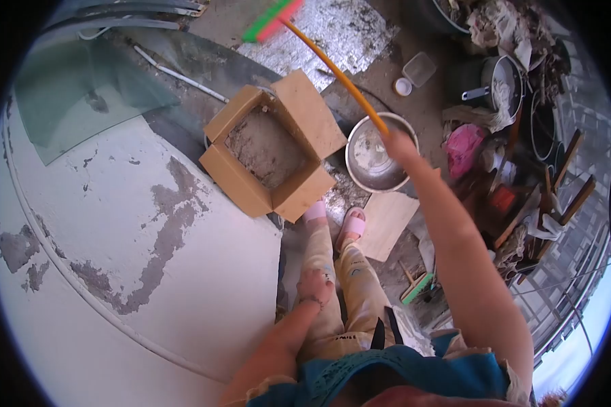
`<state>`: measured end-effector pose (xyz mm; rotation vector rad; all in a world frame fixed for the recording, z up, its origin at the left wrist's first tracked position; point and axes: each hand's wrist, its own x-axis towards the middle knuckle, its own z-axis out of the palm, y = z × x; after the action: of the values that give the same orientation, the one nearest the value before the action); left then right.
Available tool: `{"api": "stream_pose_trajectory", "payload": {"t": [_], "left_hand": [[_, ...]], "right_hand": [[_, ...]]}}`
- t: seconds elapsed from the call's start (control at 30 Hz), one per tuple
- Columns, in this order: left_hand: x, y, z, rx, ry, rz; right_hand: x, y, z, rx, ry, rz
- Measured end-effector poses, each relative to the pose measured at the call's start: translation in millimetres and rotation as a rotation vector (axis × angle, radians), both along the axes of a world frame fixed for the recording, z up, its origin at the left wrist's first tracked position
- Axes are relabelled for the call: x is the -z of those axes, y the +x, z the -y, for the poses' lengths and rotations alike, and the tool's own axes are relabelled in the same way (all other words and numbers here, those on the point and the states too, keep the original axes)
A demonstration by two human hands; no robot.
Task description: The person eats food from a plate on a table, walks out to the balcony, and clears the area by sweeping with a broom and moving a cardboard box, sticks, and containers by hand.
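Observation:
My right hand (400, 146) is wrapped round the orange handle (339, 74) of a broom, above a round metal basin (411, 126). At the handle's far end, the green and red broom head (273, 20) is over a silvery sheet (332, 37) on the floor. My left hand (316, 286) rests against my trouser leg near the knee, its fingers curled; whether it grips the cloth is hard to tell. An open cardboard box (248, 193) with dusty grey material inside stands in front of my feet.
A white wall with peeling patches (204, 271) fills the left, with a glass pane (81, 102) above. On the right are a pot (478, 81), a pink bag (464, 148) and wooden pieces (570, 159). A board (389, 227) and a small green brush (417, 287) lie near my feet.

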<state>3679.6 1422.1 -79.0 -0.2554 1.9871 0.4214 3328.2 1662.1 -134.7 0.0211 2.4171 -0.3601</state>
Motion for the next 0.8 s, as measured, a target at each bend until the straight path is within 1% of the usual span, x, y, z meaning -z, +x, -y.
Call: {"api": "stream_pose_trajectory", "payload": {"t": [0.03, 0.07, 0.1, 0.13, 0.17, 0.2, 0.23, 0.27, 0.33, 0.37, 0.43, 0.47, 0.53, 0.57, 0.63, 0.7, 0.8], "left_hand": [[0.1, -7.3, -2.1, -0.013, -0.013, 0.005], [-2.1, -13.4, -2.4, -0.028, -0.028, 0.016], [-5.9, -15.4, -1.6, -0.045, -0.046, 0.036], [-8.5, -18.9, 0.4, -0.047, -0.011, 0.032], [-12.3, -18.5, 2.5, -0.057, -0.006, 0.044], [-12.2, -22.2, 2.3, -0.064, 0.002, 0.045], [-11.0, -26.4, 1.3, -0.067, 0.012, 0.042], [-10.3, -23.7, 1.0, -0.074, 0.005, 0.04], [-4.5, -18.2, -2.2, -0.083, -0.01, 0.028], [-3.7, -18.4, -3.2, -0.078, 0.003, 0.008], [-4.9, -15.8, -2.6, -0.068, 0.012, -0.025], [-6.7, -15.3, -1.7, -0.058, 0.027, -0.026], [-8.7, -17.0, -3.5, -0.03, 0.056, -0.024], [-9.4, -11.8, -2.8, -0.018, 0.042, -0.047], [-6.2, -5.1, -5.5, -0.004, 0.035, -0.106], [-7.2, -4.5, -7.2, 0.005, 0.051, -0.078], [-14.0, -8.7, -11.9, -0.027, 0.029, -0.069]], "right_hand": [[11.5, 51.4, -38.5, 0.207, 0.028, 0.004], [-3.6, 90.9, -69.7, -0.192, 0.221, 0.175], [-45.0, 128.2, -79.4, 0.378, 0.129, 0.124], [-78.2, 152.9, -91.2, 0.384, 0.159, 0.148], [-120.9, 161.4, -84.5, 0.442, 0.184, 0.156], [-152.2, 166.7, -80.5, 0.414, 0.204, 0.144], [-169.3, 168.8, -78.6, 0.392, 0.226, 0.128], [-173.8, 168.7, -76.6, 0.397, 0.184, 0.108], [-173.2, 158.0, -69.8, 0.411, 0.101, 0.06], [-161.2, 142.0, -63.3, 0.364, 0.099, 0.045], [-115.2, 101.9, -47.8, 0.284, 0.042, -0.026], [-99.2, 76.6, -32.1, 0.171, 0.164, -0.021], [-41.4, 53.2, -32.7, 0.155, 0.034, -0.158], [-37.9, 44.1, -29.5, 0.19, 0.093, -0.091], [-29.4, 62.0, -51.0, 0.213, 0.116, -0.045], [-34.4, 108.1, -87.6, 0.232, 0.165, 0.044], [-96.7, 170.5, -112.7, 0.34, 0.169, 0.098]]}}
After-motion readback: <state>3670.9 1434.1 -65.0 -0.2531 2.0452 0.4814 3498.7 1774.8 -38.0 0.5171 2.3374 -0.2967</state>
